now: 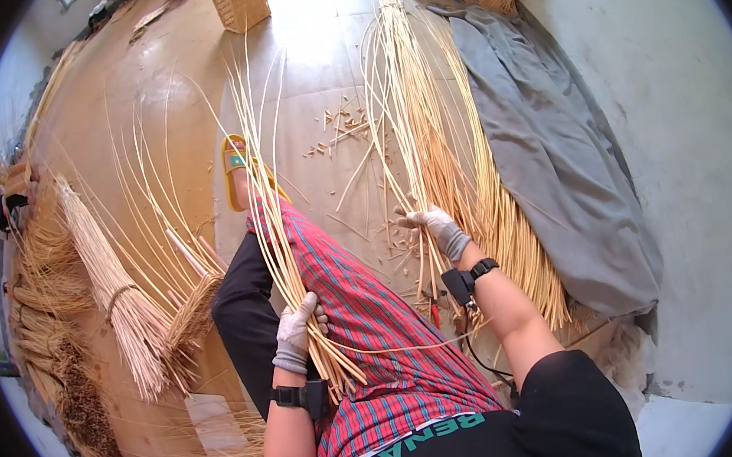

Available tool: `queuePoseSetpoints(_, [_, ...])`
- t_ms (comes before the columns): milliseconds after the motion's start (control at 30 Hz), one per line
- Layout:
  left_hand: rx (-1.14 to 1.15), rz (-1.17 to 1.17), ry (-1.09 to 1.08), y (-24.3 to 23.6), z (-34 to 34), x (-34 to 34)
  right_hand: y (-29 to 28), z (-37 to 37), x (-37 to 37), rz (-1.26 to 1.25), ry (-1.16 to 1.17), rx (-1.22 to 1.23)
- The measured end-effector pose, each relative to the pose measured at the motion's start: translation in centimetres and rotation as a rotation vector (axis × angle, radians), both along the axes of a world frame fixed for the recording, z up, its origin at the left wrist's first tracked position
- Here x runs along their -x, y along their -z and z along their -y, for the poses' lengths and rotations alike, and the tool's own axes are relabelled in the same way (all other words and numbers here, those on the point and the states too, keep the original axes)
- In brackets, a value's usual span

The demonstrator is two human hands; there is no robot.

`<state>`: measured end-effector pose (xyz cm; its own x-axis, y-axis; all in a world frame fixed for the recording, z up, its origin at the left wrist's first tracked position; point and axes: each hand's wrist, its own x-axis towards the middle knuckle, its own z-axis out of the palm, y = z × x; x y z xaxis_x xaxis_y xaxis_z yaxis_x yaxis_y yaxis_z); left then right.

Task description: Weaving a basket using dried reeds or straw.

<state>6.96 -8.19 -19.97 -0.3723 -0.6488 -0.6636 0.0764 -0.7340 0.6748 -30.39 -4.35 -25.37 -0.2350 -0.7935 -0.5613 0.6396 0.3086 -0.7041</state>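
My left hand point(295, 329), in a pale work glove, is closed round a loose bundle of long thin wicker rods point(273, 237). The bundle's thick ends lie over the red checked cloth point(334, 266) on my lap, and its thin tips fan out away from me. My right hand point(437, 224), gloved too, is closed on a few rods at the left edge of a large pile of wicker rods point(432, 136). How many rods it grips, I cannot make out. One single rod point(402, 347) runs crosswise below, between my forearms.
A grey cloth point(552, 160) covers the pile's right side, along the wall. Short cut pieces point(344, 126) litter the floor. Tied wicker bundles point(119, 294) lie at left, a woven basket point(242, 6) at the far end. Near the bundle's tips is my yellow slipper point(230, 166).
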Motion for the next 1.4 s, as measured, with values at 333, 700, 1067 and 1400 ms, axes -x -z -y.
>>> queuePoseSetpoints(333, [-0.013,0.013,-0.006,0.5,0.1,-0.4,-1.4,1.6,-0.1,0.488,0.105,0.213])
queuePoseSetpoints(700, [-0.011,0.015,0.016,0.0,0.2,0.1,-1.7,2.2,-0.1,0.366,0.110,0.160])
queuePoseSetpoints(1067, [0.030,-0.076,0.036,0.2,-0.4,-0.3,-9.3,-2.2,-3.0,0.173,-0.035,0.039])
queuePoseSetpoints(1400, [0.285,-0.400,-0.011,0.9,-1.0,-3.8,-25.4,-2.0,-19.8,0.096,-0.295,0.572])
